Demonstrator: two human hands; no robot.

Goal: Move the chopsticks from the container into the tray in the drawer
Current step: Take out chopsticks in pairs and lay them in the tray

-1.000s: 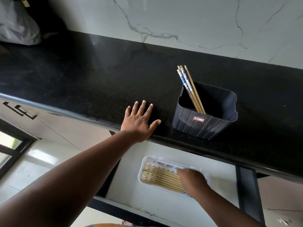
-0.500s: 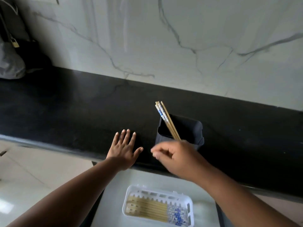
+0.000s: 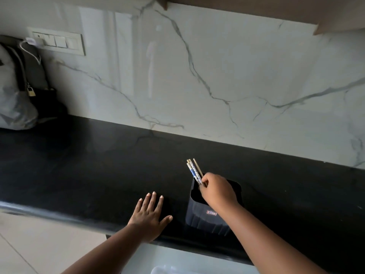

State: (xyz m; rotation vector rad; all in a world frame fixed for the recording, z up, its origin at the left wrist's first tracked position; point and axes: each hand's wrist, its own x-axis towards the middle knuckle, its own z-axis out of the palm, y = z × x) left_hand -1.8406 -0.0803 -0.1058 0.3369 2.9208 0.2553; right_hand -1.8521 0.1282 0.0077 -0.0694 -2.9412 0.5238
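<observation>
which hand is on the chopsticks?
The right hand, its grip pinching the chopsticks at the container mouth. The left hand lies flat on the counter, holding nothing.

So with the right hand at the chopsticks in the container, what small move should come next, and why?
Probably lift: the right hand has closed its fingers around the chopsticks leaning in the container, so drawing them straight up should clear the rim before heading toward the tray.

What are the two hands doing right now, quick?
Left hand: open, flat on the black counter, holding nothing.
Right hand: fingers closed around the chopsticks in the dark container.
</observation>
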